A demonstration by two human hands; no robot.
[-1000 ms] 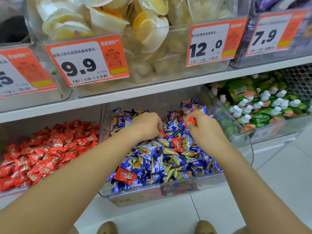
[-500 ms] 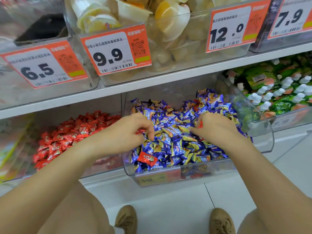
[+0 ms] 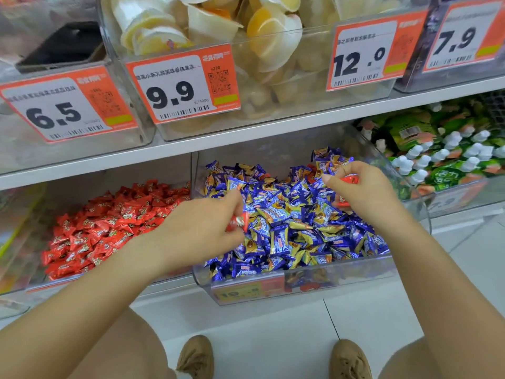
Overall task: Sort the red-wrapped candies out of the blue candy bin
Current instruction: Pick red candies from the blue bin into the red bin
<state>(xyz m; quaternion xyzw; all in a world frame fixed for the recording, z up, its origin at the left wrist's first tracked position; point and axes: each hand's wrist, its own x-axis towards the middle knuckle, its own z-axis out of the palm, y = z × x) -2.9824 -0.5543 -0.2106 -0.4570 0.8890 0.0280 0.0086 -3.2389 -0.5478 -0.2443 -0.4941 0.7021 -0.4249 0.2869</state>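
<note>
On the far left of the lower shelf sits the clear plastic bin of red-wrapped candies (image 3: 109,228), heaped against its front wall. Just right of it my left hand (image 3: 202,231) hovers over the near-left corner of the clear plastic bin of blue-and-gold wrapped candies (image 3: 314,283), and its fingers (image 3: 232,206) are curled round a small red-wrapped candy (image 3: 239,221) (only a shiny red-and-white end of the wrapper shows past my thumb). The blue pile (image 3: 295,222) fills the bin between my two hands. A few red wrappers still peek out deep at the back of the pile, near the far wall.

Further right, my right hand (image 3: 363,192) is raised over the right side of the same bin, fingers pinching another red-wrapped piece (image 3: 349,178) at the top, with a second bit of red wrapper (image 3: 341,201) showing under my palm; whether that lower one is in my grip or lying on the pile I cannot tell.

Beyond it, at the right edge, stands a clear bin of green pouches with white caps (image 3: 448,154). Above, orange-and-white price tags (image 3: 180,86) hang on the upper shelf bins.
</note>
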